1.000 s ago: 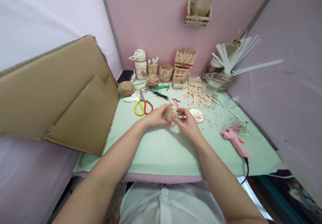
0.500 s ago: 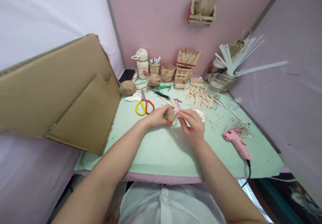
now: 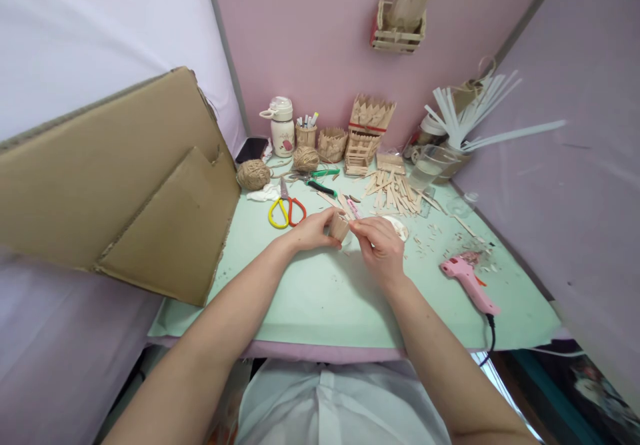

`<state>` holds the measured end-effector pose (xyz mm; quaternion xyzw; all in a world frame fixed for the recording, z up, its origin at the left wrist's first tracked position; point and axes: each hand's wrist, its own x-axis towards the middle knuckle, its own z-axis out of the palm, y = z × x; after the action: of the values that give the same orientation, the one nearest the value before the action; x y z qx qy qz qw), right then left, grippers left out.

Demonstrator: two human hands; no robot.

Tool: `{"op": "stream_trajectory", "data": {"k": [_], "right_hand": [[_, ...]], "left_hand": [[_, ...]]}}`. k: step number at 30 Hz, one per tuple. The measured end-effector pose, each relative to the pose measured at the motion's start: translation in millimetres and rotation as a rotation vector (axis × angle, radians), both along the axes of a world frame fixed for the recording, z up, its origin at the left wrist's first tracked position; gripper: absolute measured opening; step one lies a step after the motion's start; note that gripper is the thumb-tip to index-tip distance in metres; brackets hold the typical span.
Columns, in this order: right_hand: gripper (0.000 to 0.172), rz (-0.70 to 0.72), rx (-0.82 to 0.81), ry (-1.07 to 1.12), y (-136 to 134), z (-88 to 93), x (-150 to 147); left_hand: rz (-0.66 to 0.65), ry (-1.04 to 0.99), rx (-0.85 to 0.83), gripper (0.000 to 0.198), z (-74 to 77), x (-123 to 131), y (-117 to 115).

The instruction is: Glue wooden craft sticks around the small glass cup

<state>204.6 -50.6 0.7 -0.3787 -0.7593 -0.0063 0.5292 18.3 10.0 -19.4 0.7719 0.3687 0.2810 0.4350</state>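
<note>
My left hand (image 3: 319, 230) is wrapped round a small cup-like piece made of wooden craft sticks (image 3: 339, 227), held just above the table. My right hand (image 3: 381, 241) is closed in a pinch at the right edge of that piece, its fingertips touching or nearly touching the rim. Whatever lies between those fingertips is too small to make out. Just beyond the hands are loose craft sticks (image 3: 344, 201) and a pink craft knife or pen (image 3: 354, 209). Scissors with yellow and red handles (image 3: 287, 210) lie left of my left hand.
A pink glue gun (image 3: 469, 281) lies at the right, its cord over the table edge. Farther back are a craft-stick pile (image 3: 395, 193), green-handled pliers (image 3: 323, 187), twine balls (image 3: 253, 175) and a bottle (image 3: 283, 130). Cardboard (image 3: 165, 225) stands at left.
My right hand's fingers have curled in more tightly at the craft-stick piece's right edge. My left hand keeps its hold, and the piece has turned slightly. The view has shifted a little.
</note>
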Motion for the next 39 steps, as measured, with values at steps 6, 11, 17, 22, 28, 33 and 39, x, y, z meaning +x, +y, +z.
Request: {"op": "stream_trajectory", "data": {"k": [6,11,17,22,28,33,39], "right_hand": [[0.027,0.013,0.037,-0.025,-3,-3.3,1],[0.051,-0.018,-0.176,0.112,-1,-6.3,6],[0.058,-0.007,-0.592,0.398,14,-22.3,14],[0.060,0.025,-0.822,0.298,18,-33.2,11],[0.057,-0.018,-0.798,0.200,15,-30.6,10],[0.053,-0.066,-0.744,0.138,14,-29.9,11],[0.051,-0.066,-0.741,0.120,16,-33.4,11]], "left_hand": [[-0.010,-0.004,-0.022,0.083,2.7,0,-1],[-0.014,0.125,0.039,0.100,7.9,-4,-2],[0.003,0.284,0.134,0.075,19.3,-15,1],[0.018,0.309,0.138,0.057,22.9,-12,1],[0.106,0.358,0.234,0.043,17.9,-14,6],[0.163,0.429,0.249,0.041,14.1,-19,10],[0.092,0.451,0.269,0.029,17.1,-17,9]]}}
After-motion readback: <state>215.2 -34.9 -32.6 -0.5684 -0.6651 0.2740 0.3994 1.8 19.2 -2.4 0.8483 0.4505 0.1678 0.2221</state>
